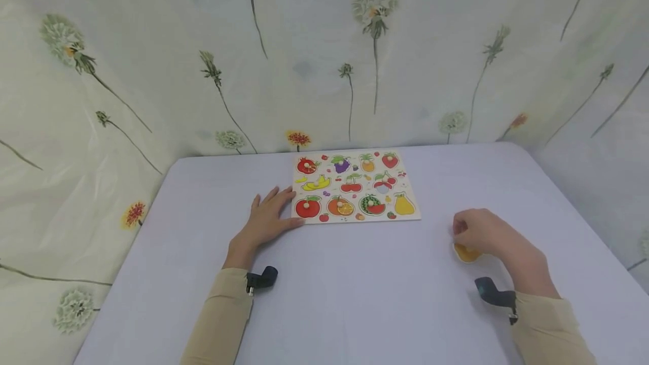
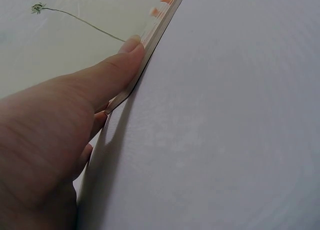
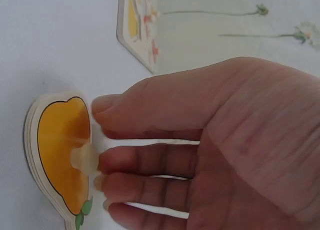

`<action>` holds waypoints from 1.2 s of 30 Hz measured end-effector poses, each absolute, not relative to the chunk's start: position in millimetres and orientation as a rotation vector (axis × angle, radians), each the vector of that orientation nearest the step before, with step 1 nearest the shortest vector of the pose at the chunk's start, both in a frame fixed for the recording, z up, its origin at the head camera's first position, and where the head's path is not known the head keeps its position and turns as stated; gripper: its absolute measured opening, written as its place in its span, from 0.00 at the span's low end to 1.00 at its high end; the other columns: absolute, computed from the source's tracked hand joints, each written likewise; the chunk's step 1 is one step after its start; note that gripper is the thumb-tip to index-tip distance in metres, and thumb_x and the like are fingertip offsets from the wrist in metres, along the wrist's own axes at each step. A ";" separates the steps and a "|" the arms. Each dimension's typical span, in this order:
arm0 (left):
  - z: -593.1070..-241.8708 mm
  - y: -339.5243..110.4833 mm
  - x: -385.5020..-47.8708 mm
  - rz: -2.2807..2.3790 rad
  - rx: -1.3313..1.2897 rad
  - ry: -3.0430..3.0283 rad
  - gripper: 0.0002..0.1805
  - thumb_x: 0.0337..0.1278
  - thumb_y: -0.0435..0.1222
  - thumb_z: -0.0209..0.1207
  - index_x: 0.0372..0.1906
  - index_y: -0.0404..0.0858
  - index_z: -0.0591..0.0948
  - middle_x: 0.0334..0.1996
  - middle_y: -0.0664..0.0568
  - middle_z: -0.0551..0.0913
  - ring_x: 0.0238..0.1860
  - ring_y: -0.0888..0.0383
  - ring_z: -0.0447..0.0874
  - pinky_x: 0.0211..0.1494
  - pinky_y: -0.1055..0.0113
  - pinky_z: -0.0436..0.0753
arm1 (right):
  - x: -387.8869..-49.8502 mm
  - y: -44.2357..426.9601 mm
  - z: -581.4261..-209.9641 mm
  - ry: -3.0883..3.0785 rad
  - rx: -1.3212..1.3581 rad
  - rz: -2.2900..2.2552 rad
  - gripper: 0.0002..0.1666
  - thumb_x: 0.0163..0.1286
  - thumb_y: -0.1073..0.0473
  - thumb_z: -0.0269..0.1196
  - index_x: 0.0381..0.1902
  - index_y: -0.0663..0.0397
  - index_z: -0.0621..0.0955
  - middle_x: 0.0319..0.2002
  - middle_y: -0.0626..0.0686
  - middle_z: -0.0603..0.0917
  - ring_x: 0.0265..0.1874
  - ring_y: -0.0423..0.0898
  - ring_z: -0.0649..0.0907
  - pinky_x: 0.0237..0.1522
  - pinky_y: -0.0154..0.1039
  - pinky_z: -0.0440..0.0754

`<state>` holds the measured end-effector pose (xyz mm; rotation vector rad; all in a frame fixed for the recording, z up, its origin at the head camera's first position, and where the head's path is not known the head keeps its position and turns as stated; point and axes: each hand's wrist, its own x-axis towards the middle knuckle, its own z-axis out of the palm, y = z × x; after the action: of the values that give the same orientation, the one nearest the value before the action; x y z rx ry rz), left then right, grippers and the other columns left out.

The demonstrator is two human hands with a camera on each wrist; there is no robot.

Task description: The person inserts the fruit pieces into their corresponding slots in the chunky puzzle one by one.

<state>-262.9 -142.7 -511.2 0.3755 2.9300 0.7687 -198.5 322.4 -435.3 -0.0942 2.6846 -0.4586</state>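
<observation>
A fruit puzzle board point(image 1: 332, 218) with knobbed pieces lies toward the far side of the table. My left hand point(image 1: 269, 219) rests at its near left corner, with the fingers spread along the left side and the thumb point(image 2: 112, 72) touching the near edge. On the right, a yellow-orange pear puzzle piece point(image 1: 466, 253) with a green leaf is under my right hand point(image 1: 484, 235). In the right wrist view, the curved fingers reach the piece's pale knob point(image 3: 84, 159), while the thumb point(image 3: 107, 107) stays apart from it. No pinch on the knob is visible.
The white table point(image 1: 345, 286) meets a curtain-like backdrop point(image 1: 304, 83) printed with dandelions behind the board. On each wrist sits a small black camera, the left one point(image 1: 262, 279) and the right one point(image 1: 494, 293). The board's pear space point(image 1: 404, 204) has no knob.
</observation>
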 end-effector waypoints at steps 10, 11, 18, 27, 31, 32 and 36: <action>-511.2 -142.7 -263.2 0.777 0.377 2.936 0.44 0.53 0.63 0.63 0.74 0.56 0.64 0.78 0.62 0.59 0.82 0.54 0.42 0.81 0.41 0.33 | -190.4 334.4 -431.2 2.667 -0.117 -0.425 0.07 0.62 0.58 0.65 0.33 0.56 0.79 0.30 0.53 0.79 0.31 0.48 0.75 0.31 0.40 0.74; -510.4 -142.6 -262.7 0.783 0.379 2.933 0.44 0.53 0.63 0.63 0.74 0.56 0.64 0.78 0.62 0.59 0.82 0.54 0.42 0.81 0.41 0.33 | -189.5 334.5 -430.5 2.668 -0.116 -0.420 0.07 0.62 0.58 0.65 0.33 0.56 0.79 0.31 0.53 0.79 0.31 0.49 0.75 0.31 0.40 0.74; -508.2 -141.9 -261.0 0.778 0.382 2.927 0.44 0.53 0.63 0.62 0.75 0.56 0.64 0.78 0.62 0.59 0.82 0.54 0.42 0.81 0.41 0.33 | -184.1 334.1 -430.8 2.679 -0.108 -0.399 0.06 0.62 0.59 0.63 0.32 0.57 0.79 0.29 0.53 0.79 0.30 0.48 0.75 0.30 0.40 0.73; -509.2 -142.5 -261.1 0.780 0.377 2.925 0.44 0.53 0.64 0.62 0.75 0.56 0.64 0.78 0.62 0.59 0.82 0.54 0.42 0.81 0.41 0.33 | -183.4 331.3 -434.0 2.744 -0.175 -0.417 0.02 0.60 0.64 0.62 0.31 0.55 0.79 0.30 0.53 0.80 0.29 0.48 0.75 0.28 0.39 0.73; -509.8 -142.9 -261.4 0.776 0.381 2.927 0.44 0.53 0.64 0.61 0.75 0.56 0.63 0.78 0.62 0.59 0.82 0.54 0.42 0.81 0.41 0.33 | -185.2 331.4 -435.7 2.760 -0.175 -0.430 0.02 0.59 0.65 0.62 0.31 0.53 0.78 0.29 0.52 0.79 0.29 0.48 0.75 0.28 0.39 0.73; -509.8 -143.1 -261.5 0.779 0.384 2.928 0.44 0.53 0.64 0.61 0.75 0.56 0.64 0.78 0.62 0.59 0.82 0.54 0.42 0.81 0.41 0.33 | -185.8 331.5 -436.1 2.766 -0.177 -0.433 0.03 0.59 0.65 0.62 0.30 0.53 0.78 0.29 0.52 0.79 0.29 0.48 0.74 0.28 0.39 0.73; -508.8 -143.5 -261.3 0.788 0.392 2.928 0.44 0.53 0.65 0.61 0.74 0.56 0.64 0.78 0.62 0.59 0.82 0.54 0.42 0.81 0.41 0.33 | -188.9 329.5 -437.6 2.774 -0.175 -0.434 0.04 0.58 0.65 0.62 0.29 0.52 0.78 0.28 0.51 0.78 0.29 0.48 0.74 0.28 0.38 0.72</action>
<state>-261.3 -143.5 -508.8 0.3922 2.9281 0.7881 -188.9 329.5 -437.6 -0.1748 2.7744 -0.4338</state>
